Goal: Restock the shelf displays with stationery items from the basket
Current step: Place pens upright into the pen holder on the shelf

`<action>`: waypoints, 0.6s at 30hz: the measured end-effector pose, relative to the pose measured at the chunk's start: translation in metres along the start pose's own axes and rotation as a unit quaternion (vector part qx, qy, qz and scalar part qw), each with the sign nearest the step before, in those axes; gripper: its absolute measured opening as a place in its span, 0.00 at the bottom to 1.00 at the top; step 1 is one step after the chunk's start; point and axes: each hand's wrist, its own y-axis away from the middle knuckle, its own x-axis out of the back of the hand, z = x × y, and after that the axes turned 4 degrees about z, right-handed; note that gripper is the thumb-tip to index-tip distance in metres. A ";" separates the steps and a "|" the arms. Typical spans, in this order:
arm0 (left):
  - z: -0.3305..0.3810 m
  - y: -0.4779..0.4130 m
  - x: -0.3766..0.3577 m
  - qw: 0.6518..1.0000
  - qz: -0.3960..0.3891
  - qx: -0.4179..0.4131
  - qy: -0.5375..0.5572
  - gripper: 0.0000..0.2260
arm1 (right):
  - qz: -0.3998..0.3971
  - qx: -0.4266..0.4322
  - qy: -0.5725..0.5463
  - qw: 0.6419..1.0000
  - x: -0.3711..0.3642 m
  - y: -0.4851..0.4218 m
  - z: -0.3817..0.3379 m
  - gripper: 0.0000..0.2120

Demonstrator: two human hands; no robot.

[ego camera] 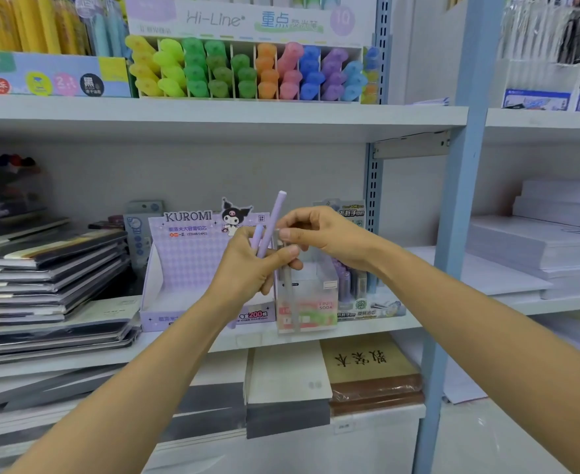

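Your left grip (247, 268) is curled round a couple of lilac tubes (274, 217), which stand up out of its top. Your right grip (322, 230), just beside it, pinches the upper end of a slim grey stick (290, 295) that hangs below the fingertips. Judged light, rigid and smooth, these items may slide through a loose hold; take them mid-shaft, not by the tips. Just beyond both grips stands the open Kuromi display box (186, 268) on the shelf (377, 328), the likely destination.

White shelves (213, 114) are running across a pale grey back panel (213, 172), a light blue post (466, 165) is standing upright toward the right, and soft even light is falling on the pale floor (486, 439).
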 end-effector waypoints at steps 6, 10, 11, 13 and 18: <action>-0.003 -0.012 0.010 0.986 0.039 0.141 0.078 0.17 | 0.192 0.017 -0.134 0.972 0.034 -0.010 0.001 0.03; -0.012 -0.013 0.013 0.986 0.052 0.140 0.075 0.11 | 0.284 -0.011 -0.056 0.957 0.035 -0.014 0.020 0.03; -0.014 -0.013 0.013 0.987 0.049 0.133 0.073 0.11 | 0.294 -0.014 -0.026 0.955 0.031 -0.014 0.027 0.03; -0.017 -0.013 0.014 0.990 0.030 0.115 0.080 0.12 | 0.303 -0.008 0.021 0.953 0.023 -0.015 0.037 0.03; -0.025 -0.009 0.016 0.996 -0.004 0.075 0.044 0.13 | 0.261 -0.008 0.111 0.959 0.004 -0.018 0.046 0.04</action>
